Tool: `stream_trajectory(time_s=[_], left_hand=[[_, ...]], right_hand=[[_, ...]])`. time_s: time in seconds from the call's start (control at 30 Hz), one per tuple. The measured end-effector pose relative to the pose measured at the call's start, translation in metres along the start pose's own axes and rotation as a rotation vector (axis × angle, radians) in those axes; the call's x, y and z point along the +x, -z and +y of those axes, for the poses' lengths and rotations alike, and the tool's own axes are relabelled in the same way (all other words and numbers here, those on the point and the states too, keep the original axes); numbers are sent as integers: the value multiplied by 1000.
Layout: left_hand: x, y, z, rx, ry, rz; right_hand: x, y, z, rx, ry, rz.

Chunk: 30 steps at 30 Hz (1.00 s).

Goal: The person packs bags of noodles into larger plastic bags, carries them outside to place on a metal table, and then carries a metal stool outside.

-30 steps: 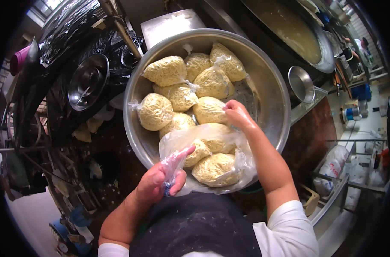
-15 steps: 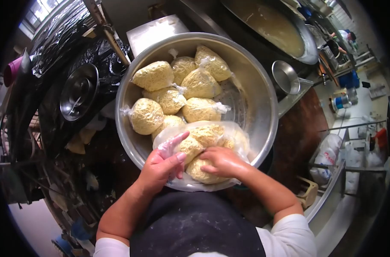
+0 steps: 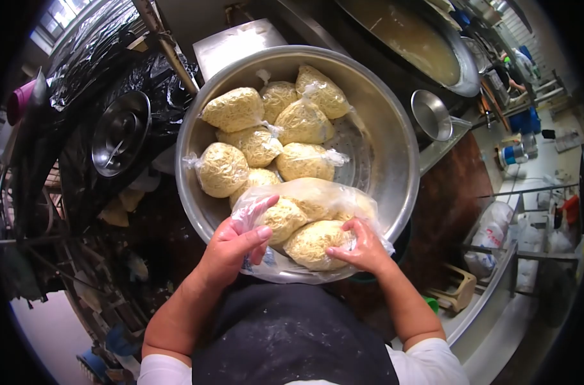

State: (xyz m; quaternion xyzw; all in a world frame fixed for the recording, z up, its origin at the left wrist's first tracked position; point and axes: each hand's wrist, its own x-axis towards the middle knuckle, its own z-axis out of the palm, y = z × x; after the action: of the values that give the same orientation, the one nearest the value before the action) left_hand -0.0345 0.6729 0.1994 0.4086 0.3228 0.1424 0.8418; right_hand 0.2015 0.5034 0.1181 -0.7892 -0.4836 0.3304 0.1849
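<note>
A large clear plastic bag (image 3: 350, 198) lies at the near side of a wide metal basin (image 3: 401, 192), with small bags of pale yellow shredded food, perhaps noodles, inside it. My left hand (image 3: 231, 247) holds the large bag's left edge, thumb and index finger apart, the other fingers partly hidden by plastic. At the bag's near opening, my right hand (image 3: 364, 248) pinches the right end of one small filled bag (image 3: 314, 245). Beside that lies another small filled bag (image 3: 283, 221). Several more tied bags (image 3: 234, 108) are piled in the basin beyond my hands.
A metal bowl (image 3: 120, 133) rests on black plastic sheeting (image 3: 80, 96) to the left. Beyond the basin is a shiny metal box (image 3: 237, 48). A large pan of cloudy liquid (image 3: 414, 42) stands at the upper right, near a metal ladle (image 3: 431, 115). A stool (image 3: 459, 289) is lower right.
My right hand has moved right, from the top of the small filled bag to its right end. That bag has shifted right and lies more lengthwise. My left hand stays at the large bag's edge.
</note>
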Motion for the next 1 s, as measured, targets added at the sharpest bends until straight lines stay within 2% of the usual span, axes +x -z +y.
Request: stream_trajectory(time_s=[0.2,0.33,0.43,0.47,0.57,0.67,0.77,0.87,0.97,1.0], left_hand=[[0,-4,0,-7,4,-13],[0,-1,-4,-21,13,-58],[0,-9,-3,-29,2,-61],[2,-10,-3,-28,-6,-58],[3,-13,-3,-28,-25,-52],[3,-10,-3,-16,-31,-48],[3,-10,-1,-9,-32,-35],[3,-10,-1,-20,-31,-29],[3,-9,0,-35,-31,-30],[2,-7,0,-41,-30,-32]], right_hand=[[3,4,1,-63,34,-17],[-2,2,-16,-36,301,1],[-3,6,-22,47,369,-137],[-5,12,-28,31,369,-194],[-9,12,-25,90,191,-189],[-4,-6,-5,238,-15,-13],[4,-5,3,108,-20,-29],[5,-1,1,128,-25,-16],[8,-1,2,130,32,56],[9,2,2,29,53,84]])
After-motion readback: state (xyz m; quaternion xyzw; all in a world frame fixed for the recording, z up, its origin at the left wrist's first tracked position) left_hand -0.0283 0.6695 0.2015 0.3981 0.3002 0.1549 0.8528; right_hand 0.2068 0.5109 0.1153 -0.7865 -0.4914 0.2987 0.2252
